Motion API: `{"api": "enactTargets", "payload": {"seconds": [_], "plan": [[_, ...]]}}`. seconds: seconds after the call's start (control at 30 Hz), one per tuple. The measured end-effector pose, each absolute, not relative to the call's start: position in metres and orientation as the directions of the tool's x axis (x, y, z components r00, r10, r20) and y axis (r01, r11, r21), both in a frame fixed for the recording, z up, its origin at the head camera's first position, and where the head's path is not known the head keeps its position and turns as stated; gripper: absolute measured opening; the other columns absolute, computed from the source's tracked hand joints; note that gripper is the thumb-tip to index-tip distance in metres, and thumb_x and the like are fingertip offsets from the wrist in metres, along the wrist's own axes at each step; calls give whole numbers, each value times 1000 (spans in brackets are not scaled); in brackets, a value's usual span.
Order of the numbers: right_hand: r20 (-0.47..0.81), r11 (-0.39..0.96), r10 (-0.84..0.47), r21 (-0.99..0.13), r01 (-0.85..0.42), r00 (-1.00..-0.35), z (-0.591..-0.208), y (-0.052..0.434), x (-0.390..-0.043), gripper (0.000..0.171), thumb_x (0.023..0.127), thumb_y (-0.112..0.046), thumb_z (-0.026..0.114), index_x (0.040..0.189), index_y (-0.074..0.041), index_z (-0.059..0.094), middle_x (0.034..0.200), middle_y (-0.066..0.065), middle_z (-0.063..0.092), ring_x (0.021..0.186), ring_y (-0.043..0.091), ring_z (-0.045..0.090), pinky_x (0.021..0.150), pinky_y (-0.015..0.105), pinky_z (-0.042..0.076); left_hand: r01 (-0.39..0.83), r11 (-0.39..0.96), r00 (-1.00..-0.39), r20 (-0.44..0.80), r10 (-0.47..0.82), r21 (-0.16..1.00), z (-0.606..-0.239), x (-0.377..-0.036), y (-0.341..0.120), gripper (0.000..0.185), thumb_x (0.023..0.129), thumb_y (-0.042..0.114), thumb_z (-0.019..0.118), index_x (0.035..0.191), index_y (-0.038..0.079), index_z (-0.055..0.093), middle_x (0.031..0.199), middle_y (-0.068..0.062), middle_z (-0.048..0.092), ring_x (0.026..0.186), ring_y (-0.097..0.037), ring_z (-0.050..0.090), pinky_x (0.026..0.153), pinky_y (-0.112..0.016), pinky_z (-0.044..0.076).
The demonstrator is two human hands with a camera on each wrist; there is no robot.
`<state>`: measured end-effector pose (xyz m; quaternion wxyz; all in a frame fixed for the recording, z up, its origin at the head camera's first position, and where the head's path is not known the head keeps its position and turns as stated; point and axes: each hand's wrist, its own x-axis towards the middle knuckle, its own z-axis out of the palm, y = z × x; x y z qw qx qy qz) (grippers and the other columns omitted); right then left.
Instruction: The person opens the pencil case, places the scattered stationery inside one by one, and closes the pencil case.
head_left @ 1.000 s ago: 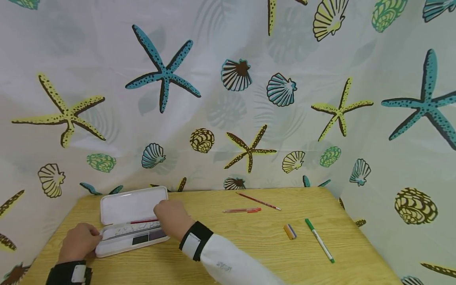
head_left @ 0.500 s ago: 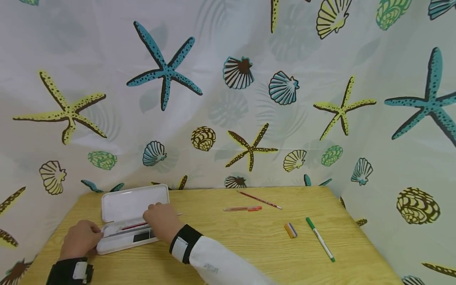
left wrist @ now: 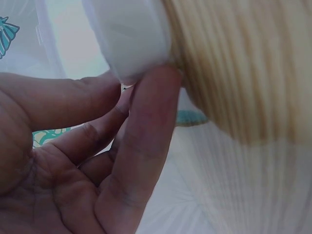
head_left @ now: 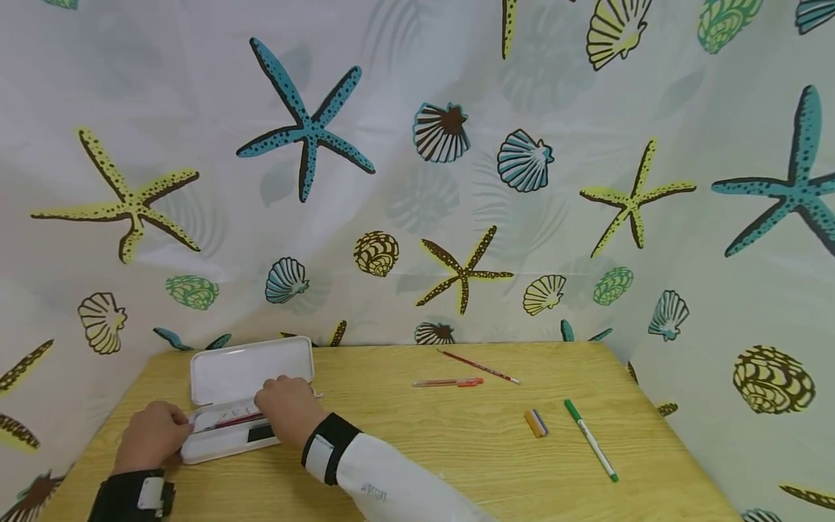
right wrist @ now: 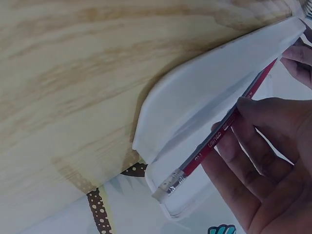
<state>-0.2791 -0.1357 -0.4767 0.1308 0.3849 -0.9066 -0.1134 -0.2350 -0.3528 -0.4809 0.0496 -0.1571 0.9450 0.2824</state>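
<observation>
A white pencil case (head_left: 251, 395) lies open at the near left of the desk (head_left: 417, 449), lid raised toward the curtain. The left hand (head_left: 151, 437) steadies the case's left end, fingertips (left wrist: 151, 97) pressed against its rounded corner with the fingers fairly straight. The right hand (head_left: 287, 409) rests over the tray, fingers (right wrist: 253, 126) holding a red pencil (right wrist: 219, 136) along the case's edge, eraser end outward. Well apart to the right lie a red pen (head_left: 447, 382), another red pencil (head_left: 479, 367), an eraser (head_left: 536, 423) and a green marker (head_left: 590, 439).
</observation>
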Motion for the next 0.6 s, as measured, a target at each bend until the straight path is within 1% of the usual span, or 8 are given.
{"api": "enactTargets", "payload": {"seconds": [0.17, 0.33, 0.47, 0.6], "plan": [[159, 692, -713, 311, -651, -682, -478, -140, -282, 16, 95, -29, 75, 110, -35, 75, 94, -15, 68, 83, 4, 62, 70, 22, 54, -326, 788, -945, -181, -272, 522, -481, -235, -353, 24, 92, 8, 67, 95, -16, 65, 80, -19, 63, 69, -27, 60, 60, -36, 49], [138, 697, -709, 290, -656, -692, -478, -144, -281, 18, 94, -30, 76, 111, -35, 75, 95, -16, 69, 83, 3, 61, 74, 21, 53, -323, 795, -947, -177, -270, 513, -482, -235, -354, 24, 92, 8, 67, 95, -16, 65, 80, -19, 63, 69, -27, 59, 60, -36, 48], [125, 687, -718, 283, -669, -685, -477, -146, -279, 21, 93, -31, 77, 113, -36, 75, 97, -16, 69, 84, 3, 61, 75, 21, 53, -321, 798, -947, -176, -269, 510, -484, -236, -354, 24, 92, 8, 67, 96, -16, 65, 80, -19, 63, 70, -27, 59, 60, -37, 48], [131, 674, -731, 291, -679, -669, -483, -149, -278, 20, 93, -33, 77, 113, -36, 76, 97, -15, 70, 82, 3, 61, 73, 22, 53, -324, 796, -946, -180, -270, 511, -485, -237, -355, 24, 92, 8, 67, 96, -16, 65, 80, -19, 63, 70, -28, 59, 61, -37, 48]]}}
